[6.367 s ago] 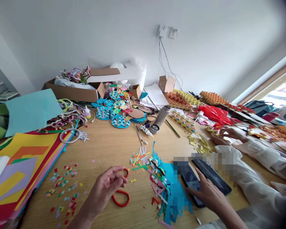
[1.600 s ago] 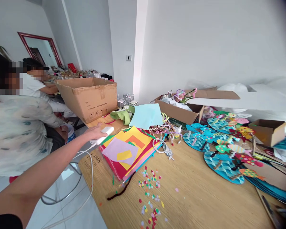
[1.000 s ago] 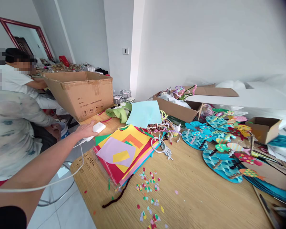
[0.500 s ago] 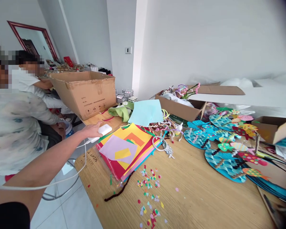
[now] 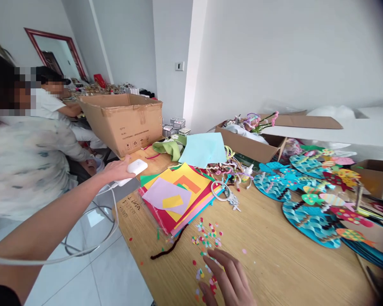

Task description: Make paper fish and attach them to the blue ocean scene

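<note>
At the table's left edge, my left hand (image 5: 116, 171) is closed around a white power bank (image 5: 137, 166), or a similar white block, with a white cable (image 5: 116, 212) trailing from it. Part of the block is hidden by the fingers. My right hand (image 5: 228, 278) is over the near part of the table, fingers apart and holding nothing. Beneath and beside its fingers lie small colourful paper bits (image 5: 207, 236). A dark pipe cleaner (image 5: 169, 245) lies to their left. Beyond it are stacked coloured paper sheets (image 5: 167, 193), with a silver ring (image 5: 220, 190) on their right edge.
A large cardboard box (image 5: 124, 123) stands at the far left, near two seated people. Blue round fish crafts (image 5: 311, 223) cover the table's right side. A smaller carton (image 5: 252, 144) holds pipe-cleaner flowers. A light blue sheet (image 5: 203, 149) lies behind the paper stack.
My right hand has come into view from the bottom, over the paper bits. My left hand remains on the white block. The view has turned slightly left.
</note>
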